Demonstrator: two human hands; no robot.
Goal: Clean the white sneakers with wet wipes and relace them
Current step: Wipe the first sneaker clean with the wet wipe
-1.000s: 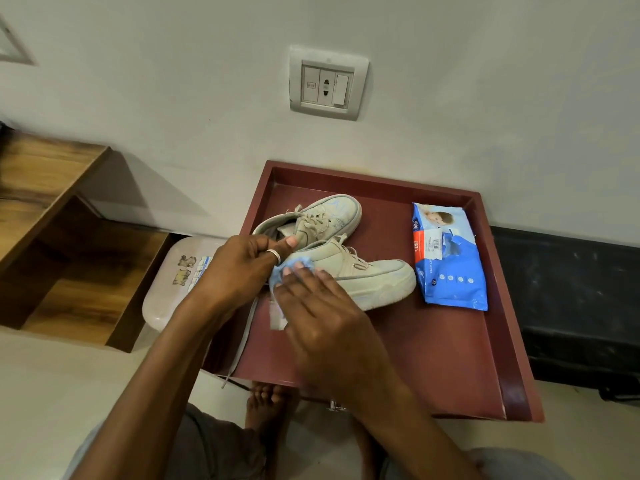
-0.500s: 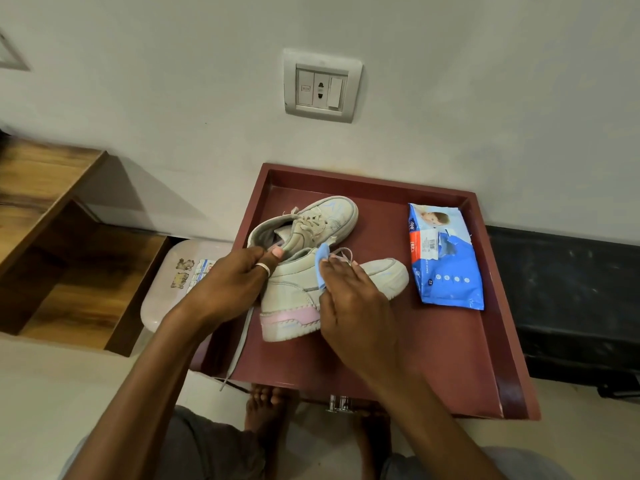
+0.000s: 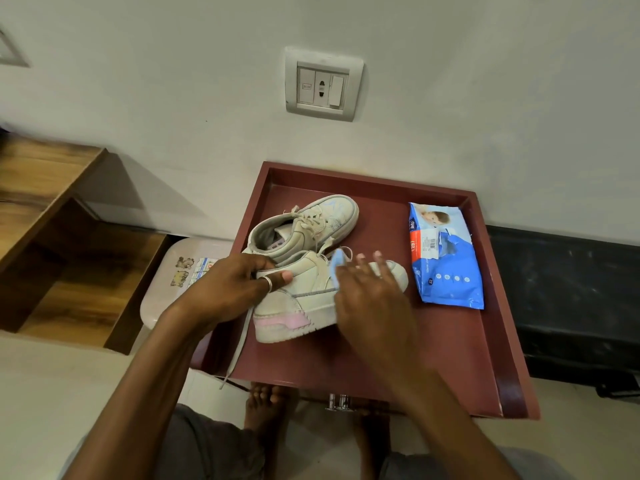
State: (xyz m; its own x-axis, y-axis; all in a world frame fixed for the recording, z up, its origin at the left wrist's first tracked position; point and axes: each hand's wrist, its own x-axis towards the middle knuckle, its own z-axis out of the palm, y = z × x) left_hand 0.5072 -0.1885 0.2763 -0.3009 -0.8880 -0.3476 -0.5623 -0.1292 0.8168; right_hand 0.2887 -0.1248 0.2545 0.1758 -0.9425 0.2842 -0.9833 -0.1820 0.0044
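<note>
Left hand [image 3: 228, 289]: fingers curl over the heel collar of the near sneaker [image 3: 311, 284], and the thumb, which wears a ring [image 3: 268, 284], presses flat on its side panel; a firm grip. Right hand [image 3: 370, 299]: fingers are spread and only slightly bent, laid over the front half of the same shoe. It holds a blue wet wipe [image 3: 335, 268] against the upper, and a fold of the wipe stands up beside the forefinger. The thumb is hidden, so the exact grip on the wipe cannot be told. The near sneaker stands on its sole, toe to the right, heel toward the person, with a pink patch on the heel of the sole. One loose lace [image 3: 239, 344] hangs from under the left hand, crosses the front rim and dangles off the edge. The far sneaker [image 3: 311, 223] sits just behind, touching the near one, laced, toe pointing up and to the right. Both shoes rest on a dark red surface [image 3: 433, 341] with a raised rim. The pack of wipes [image 3: 446, 258] lies flat at the right side of that surface, apart from the shoes, its flap open. A metal handle [image 3: 337, 401] shows below the front edge, and bare feet [image 3: 266, 400] on the floor under it. A pale stool [image 3: 162, 289] stands to the left, wooden shelves [image 3: 52, 237] beyond it, and a wall socket [image 3: 323, 85] is above.
</note>
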